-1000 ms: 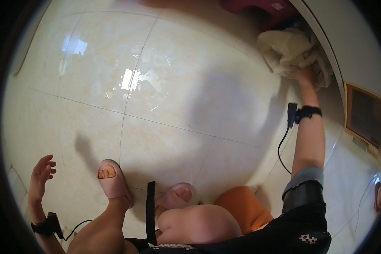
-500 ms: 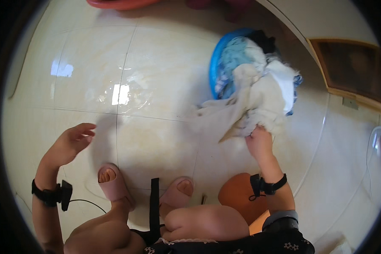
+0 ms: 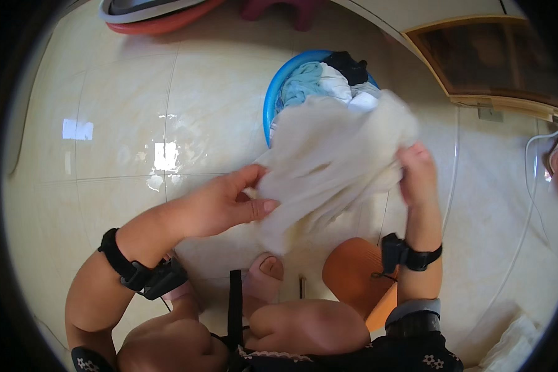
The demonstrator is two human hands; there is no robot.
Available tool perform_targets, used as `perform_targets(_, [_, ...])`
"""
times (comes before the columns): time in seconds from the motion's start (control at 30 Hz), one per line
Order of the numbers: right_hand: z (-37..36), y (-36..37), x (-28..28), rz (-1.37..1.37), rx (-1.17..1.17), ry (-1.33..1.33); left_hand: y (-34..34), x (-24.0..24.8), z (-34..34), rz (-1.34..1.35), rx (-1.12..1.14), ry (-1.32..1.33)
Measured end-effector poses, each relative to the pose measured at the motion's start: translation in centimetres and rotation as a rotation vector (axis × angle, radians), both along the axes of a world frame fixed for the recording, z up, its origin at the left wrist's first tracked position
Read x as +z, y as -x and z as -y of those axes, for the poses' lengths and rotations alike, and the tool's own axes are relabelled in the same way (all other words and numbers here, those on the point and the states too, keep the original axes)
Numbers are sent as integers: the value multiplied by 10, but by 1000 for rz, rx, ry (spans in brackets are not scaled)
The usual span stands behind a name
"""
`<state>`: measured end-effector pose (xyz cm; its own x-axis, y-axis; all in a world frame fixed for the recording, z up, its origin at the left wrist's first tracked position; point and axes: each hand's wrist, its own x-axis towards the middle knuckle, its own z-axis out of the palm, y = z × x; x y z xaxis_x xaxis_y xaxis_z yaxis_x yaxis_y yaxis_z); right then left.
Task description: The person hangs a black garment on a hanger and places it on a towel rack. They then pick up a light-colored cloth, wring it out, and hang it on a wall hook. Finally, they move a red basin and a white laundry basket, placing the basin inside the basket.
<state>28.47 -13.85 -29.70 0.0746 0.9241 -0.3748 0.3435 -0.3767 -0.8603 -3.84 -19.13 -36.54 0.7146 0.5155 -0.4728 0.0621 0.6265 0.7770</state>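
A cream-coloured cloth [image 3: 328,155], probably a garment, is held up in front of me, bunched at the right and hanging loose at the left. My right hand [image 3: 419,173] is closed on its right side. At the left edge, my left hand [image 3: 214,201] has its thumb over the fabric and its fingers by the edge, taking hold of it. Just beyond, and partly hidden by the cloth, stands a blue tub [image 3: 271,111] heaped with laundry. Light blue fabric [image 3: 305,82], a white piece and a black piece [image 3: 347,67] show on the heap.
An orange stool or bin [image 3: 353,270] stands by my right leg. Stacked basins [image 3: 161,22] and a purple stool [image 3: 285,9] are at the far side. A wood-framed cabinet [image 3: 477,56] is at the right, with a cable [image 3: 452,167] along the floor. Wet patches shine on the tiles.
My left hand has come right and forward to the cloth's left edge. My right hand has lifted the cloth off the heap and spread it towards me. The view has shifted somewhat.
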Motion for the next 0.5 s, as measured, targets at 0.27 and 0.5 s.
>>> perform_targets(0.27, [-43, -39, 7, 1643, 158, -183, 48, -8, 13, -42, 144, 48])
perform_targets(0.5, [-35, 1, 21, 1551, 76, -97, 73, -11, 34, -98, 198, 58])
